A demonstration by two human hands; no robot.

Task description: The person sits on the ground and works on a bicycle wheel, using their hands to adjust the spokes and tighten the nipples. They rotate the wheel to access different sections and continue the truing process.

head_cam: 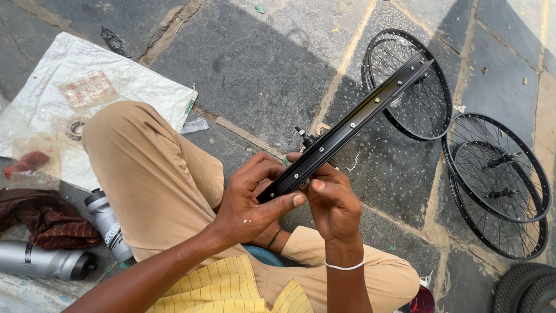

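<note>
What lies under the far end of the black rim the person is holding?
Under the far end of the held rim a spoked wheel lies flat on the stone paving. The rim covers a strip across it, so its hub is largely hidden.

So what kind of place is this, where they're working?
Probably an outdoor, street-side bicycle repair spot: stone paving, spoked wheels lying on it, and both hands, left hand and right hand, gripping a black wheel rim.

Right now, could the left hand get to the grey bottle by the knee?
Probably yes. The left hand grips the wheel rim, so it would have to let go first. The grey bottle lies beside the left knee with nothing covering it.
</note>
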